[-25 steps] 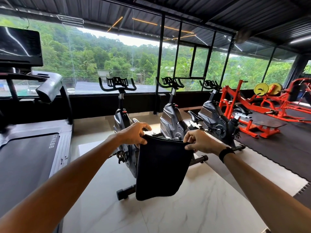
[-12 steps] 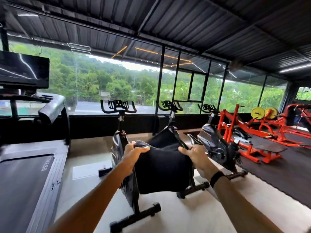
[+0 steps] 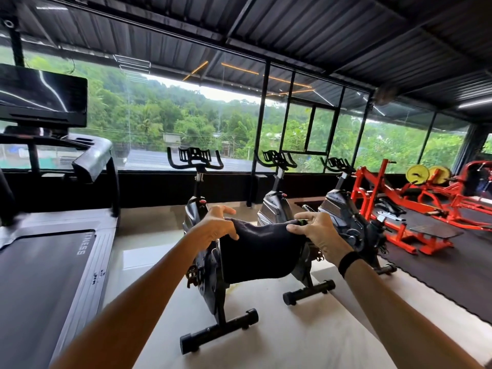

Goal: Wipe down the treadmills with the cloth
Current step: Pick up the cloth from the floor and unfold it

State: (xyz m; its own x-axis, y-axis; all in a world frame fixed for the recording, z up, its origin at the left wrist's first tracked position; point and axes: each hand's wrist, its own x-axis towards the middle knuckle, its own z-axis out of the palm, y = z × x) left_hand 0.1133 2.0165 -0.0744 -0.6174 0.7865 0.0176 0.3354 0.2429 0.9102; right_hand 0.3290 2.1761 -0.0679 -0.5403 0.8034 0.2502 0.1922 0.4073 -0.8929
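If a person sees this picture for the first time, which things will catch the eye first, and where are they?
In the centre, the left hand and right hand hold a black cloth by its top edge, in front of a row of exercise bikes. On the left stands the treadmill with its dark screen. At the far right, bright red weight machines stand out against the wide windows and green hillside.

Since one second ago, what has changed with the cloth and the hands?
The black cloth hung long from both hands; now it is folded over and hangs shorter. The left hand and right hand keep hold of its top edge. The view has tilted up. The treadmill stays untouched at left.
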